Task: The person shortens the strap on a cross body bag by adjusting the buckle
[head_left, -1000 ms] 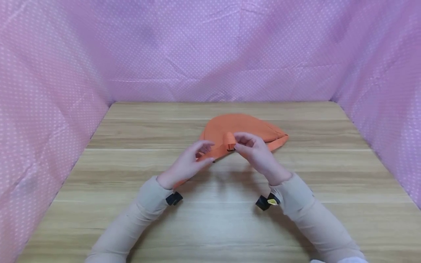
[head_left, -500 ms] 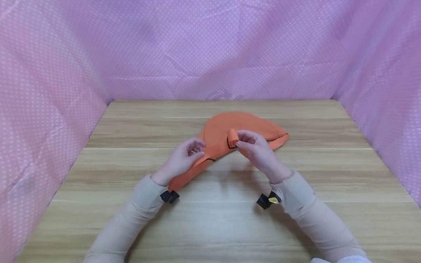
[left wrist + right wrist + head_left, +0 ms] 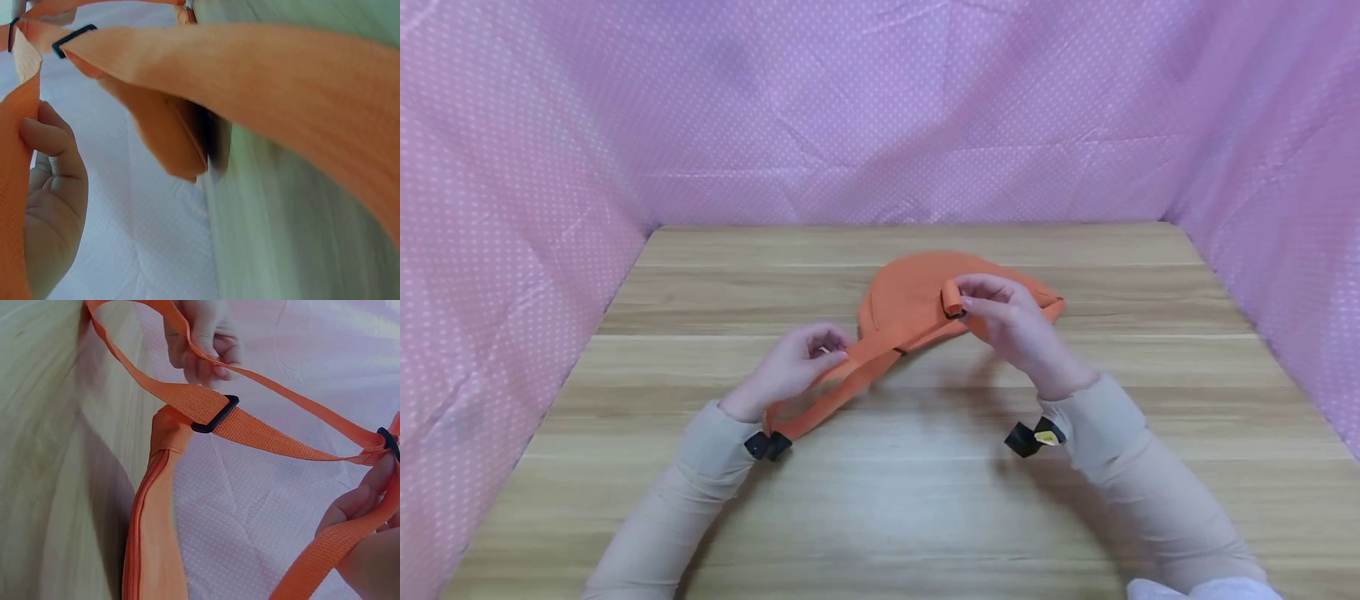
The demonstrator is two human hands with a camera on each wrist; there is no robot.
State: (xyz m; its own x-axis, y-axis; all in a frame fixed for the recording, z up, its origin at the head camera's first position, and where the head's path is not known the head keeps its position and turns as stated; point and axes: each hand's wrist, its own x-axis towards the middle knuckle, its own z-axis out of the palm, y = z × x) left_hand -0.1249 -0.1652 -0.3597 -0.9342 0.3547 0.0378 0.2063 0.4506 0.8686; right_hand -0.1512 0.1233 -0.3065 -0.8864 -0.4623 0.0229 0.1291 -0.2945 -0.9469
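An orange half-moon bag with a zip lies on the table. In the head view, my left hand pinches its webbing strap left of the bag. The strap hangs in a loop below that hand. My right hand pinches the strap beside a black slider buckle, over the bag's front edge. A short orange strap loop stands up at those fingertips. The right wrist view shows a black rectangular ring joining the strap to the bag's end. Part of the bag is hidden behind my right hand.
The wooden table extends around the bag on every side. Pink dotted cloth hangs behind it and along both sides. A black strap-on piece sits at my left wrist, another at my right.
My left hand has moved left and slightly down, now pinching the strap. My right hand has moved right and up with the slider. The strap between them has drawn out longer.
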